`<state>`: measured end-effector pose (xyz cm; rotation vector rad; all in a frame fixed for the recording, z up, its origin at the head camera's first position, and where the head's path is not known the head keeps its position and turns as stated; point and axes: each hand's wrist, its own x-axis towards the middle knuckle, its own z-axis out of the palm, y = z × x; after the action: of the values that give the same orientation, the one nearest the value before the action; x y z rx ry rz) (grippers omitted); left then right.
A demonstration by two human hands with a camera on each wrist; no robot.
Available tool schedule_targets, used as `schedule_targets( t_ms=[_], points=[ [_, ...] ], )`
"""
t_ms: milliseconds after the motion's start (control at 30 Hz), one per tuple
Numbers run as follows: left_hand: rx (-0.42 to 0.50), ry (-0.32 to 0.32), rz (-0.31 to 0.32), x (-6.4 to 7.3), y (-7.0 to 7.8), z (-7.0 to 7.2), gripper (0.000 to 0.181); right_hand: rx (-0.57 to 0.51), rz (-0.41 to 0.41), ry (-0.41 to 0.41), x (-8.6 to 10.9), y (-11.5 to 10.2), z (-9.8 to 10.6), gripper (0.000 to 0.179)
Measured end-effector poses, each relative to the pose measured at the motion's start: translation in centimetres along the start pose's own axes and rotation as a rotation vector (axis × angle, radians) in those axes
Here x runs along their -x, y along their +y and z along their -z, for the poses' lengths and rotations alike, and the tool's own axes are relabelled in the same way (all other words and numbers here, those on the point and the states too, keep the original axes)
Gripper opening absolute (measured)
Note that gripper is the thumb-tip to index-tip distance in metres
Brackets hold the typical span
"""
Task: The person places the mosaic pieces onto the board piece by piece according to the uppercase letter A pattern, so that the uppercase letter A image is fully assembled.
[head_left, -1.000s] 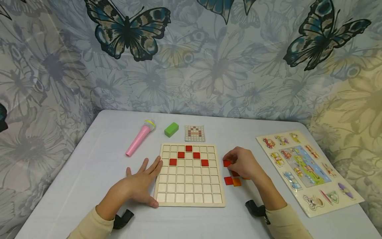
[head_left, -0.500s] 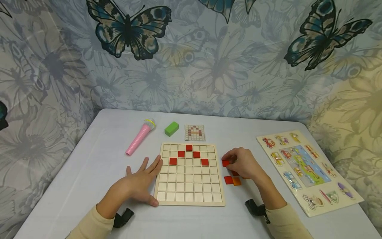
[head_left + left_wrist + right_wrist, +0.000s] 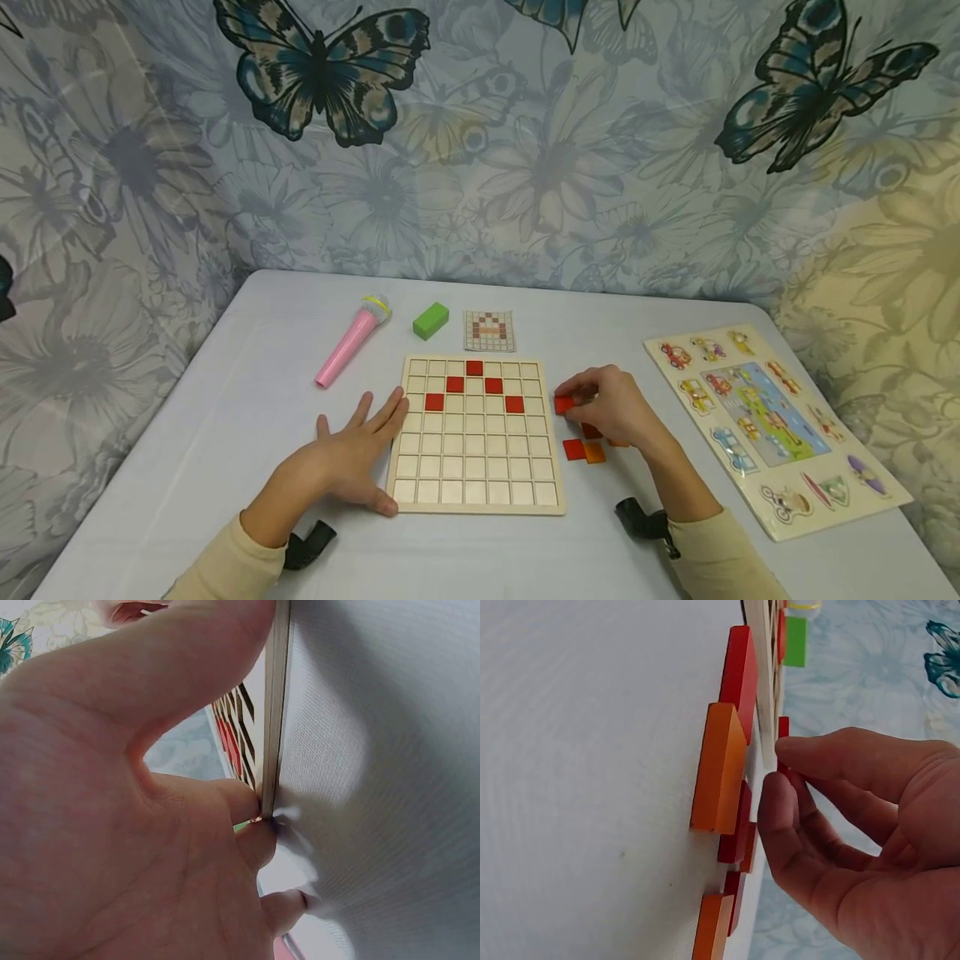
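Note:
My left hand (image 3: 352, 462) lies with fingers spread along the left edge of a wooden grid board (image 3: 480, 510). In the left wrist view, the thumb and fingertips meet the board's side (image 3: 276, 712). Several red tiles (image 3: 474, 368) sit in the board's upper rows, in a peaked shape. Right of the board, my right hand (image 3: 611, 408) pinches a red tile (image 3: 563, 404) between thumb and fingers. In the right wrist view that held tile (image 3: 783, 726) shows at the fingertips. Below the hand lie loose tiles, among them a red tile (image 3: 573, 450) and an orange tile (image 3: 595, 452).
Behind the board are a small pattern card (image 3: 489, 331), a green block (image 3: 431, 321) and a pink toy microphone (image 3: 351, 343). A picture puzzle board (image 3: 780, 429) lies at the right of the white table (image 3: 480, 558). Patterned cloth hangs behind.
My right hand has shifted slightly left toward the board with the red tile, away from the loose tiles. The left hand has stayed at the board's edge.

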<state>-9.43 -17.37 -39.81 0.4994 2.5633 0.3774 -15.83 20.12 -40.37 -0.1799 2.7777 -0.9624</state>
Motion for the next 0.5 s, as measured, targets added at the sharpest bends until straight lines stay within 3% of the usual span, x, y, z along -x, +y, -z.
schedule_targets(
  t_ms=[500],
  points=[
    [0.017, -0.007, 0.010, -0.23, -0.15, -0.10, 0.138, -0.136, 0.015, -0.043, 0.18, -0.69, -0.37, 0.026]
  ],
)
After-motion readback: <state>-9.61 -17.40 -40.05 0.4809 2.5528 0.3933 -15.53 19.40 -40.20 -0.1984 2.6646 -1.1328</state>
